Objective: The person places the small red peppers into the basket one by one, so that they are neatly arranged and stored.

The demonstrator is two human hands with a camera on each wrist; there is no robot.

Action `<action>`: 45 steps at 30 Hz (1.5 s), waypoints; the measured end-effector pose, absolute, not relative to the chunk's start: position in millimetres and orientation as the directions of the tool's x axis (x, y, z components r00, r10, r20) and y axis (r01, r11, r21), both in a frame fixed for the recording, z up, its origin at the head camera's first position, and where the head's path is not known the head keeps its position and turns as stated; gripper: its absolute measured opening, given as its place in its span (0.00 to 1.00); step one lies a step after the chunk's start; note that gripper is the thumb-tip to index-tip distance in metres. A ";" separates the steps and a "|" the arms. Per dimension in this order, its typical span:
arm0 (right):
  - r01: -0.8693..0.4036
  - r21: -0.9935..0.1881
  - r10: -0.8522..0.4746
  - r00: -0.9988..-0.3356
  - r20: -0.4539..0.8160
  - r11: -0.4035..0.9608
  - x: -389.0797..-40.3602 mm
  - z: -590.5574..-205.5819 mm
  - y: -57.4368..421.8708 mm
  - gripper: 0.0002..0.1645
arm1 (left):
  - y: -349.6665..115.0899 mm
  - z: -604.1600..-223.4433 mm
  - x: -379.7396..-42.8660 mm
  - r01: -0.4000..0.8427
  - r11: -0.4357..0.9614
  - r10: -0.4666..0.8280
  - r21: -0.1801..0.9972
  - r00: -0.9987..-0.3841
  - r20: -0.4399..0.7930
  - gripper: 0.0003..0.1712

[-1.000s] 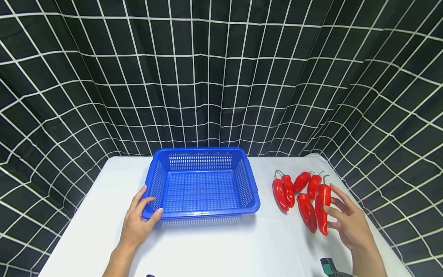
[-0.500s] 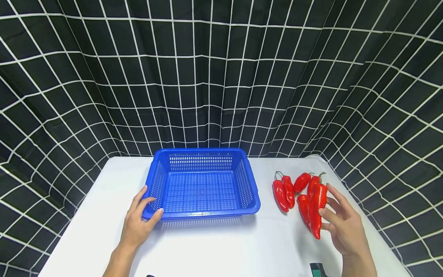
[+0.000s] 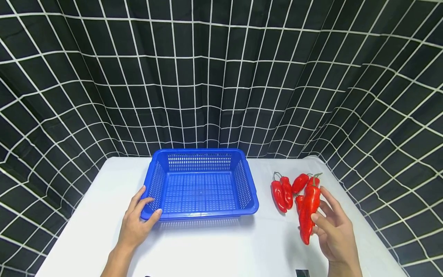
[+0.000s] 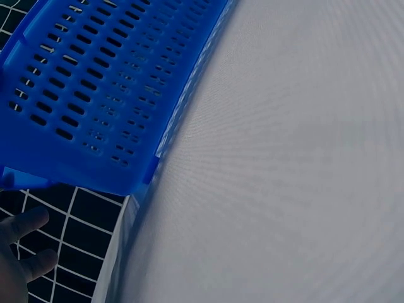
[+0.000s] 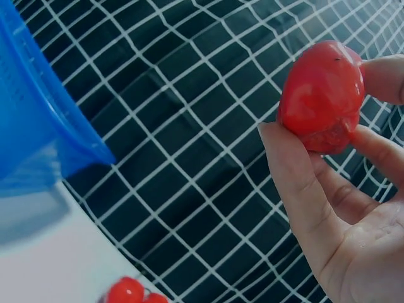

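Observation:
My right hand [image 3: 333,229] pinches a long red pepper [image 3: 309,211] between thumb and fingers, its tip pointing down toward me. In the right wrist view that pepper [image 5: 323,95] shows end-on, with the thumb on one side and fingertips on the other. Behind it in the head view lie other red peppers [image 3: 299,183], partly covered by the held one. At the near left corner of a blue plastic basket [image 3: 205,212], my left hand [image 3: 135,222] holds the rim, thumb at the front edge and fingers over the left side. Only two of its fingers [image 4: 35,262] show in the left wrist view.
Two red peppers [image 3: 278,196] lie side by side between the basket and the right hand. A white cloth [image 3: 207,246] covers the table. Black curtains with a white grid [image 3: 221,84] stand around its back and sides.
My right hand has lifted the pepper off the group and carried it left and toward me. The left hand stays at the basket's corner.

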State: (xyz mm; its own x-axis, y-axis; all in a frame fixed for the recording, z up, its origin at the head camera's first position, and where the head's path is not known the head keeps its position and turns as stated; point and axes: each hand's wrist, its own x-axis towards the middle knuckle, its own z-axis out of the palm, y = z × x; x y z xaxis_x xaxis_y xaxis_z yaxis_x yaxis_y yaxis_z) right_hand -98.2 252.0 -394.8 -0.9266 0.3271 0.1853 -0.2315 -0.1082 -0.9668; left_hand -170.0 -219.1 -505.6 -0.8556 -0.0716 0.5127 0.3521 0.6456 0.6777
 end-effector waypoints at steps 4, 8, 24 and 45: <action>-0.236 -0.966 0.313 -0.930 0.192 -0.110 -97.0 -394.6 242.4 0.40 | -218.6 -503.9 -169.2 0.357 0.644 -0.066 0.676 -0.855 0.514 0.22; -0.212 -0.972 0.294 -0.940 0.174 -0.104 -98.4 -395.2 230.6 0.41 | -219.9 -503.4 -170.0 0.360 0.649 -0.063 0.670 -0.853 0.519 0.22; -0.265 -0.946 0.091 -0.963 0.252 -0.187 -116.9 -395.8 190.9 0.42 | -221.7 -502.2 -170.2 0.362 0.643 -0.069 0.675 -0.850 0.522 0.22; -0.223 -0.938 -0.103 -0.961 0.258 -0.267 -145.8 -416.0 141.7 0.43 | -220.4 -506.6 -169.6 0.352 0.642 -0.067 0.681 -0.859 0.507 0.22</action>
State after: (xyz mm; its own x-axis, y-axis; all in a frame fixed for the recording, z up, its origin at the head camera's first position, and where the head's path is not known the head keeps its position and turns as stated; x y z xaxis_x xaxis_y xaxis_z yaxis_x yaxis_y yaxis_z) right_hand -145.8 141.7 -416.0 -0.9608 -0.1025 0.2577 -0.2230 -0.2671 -0.9375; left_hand -169.6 -220.4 -506.6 -0.8591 -0.0671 0.5073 0.3518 0.6424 0.6808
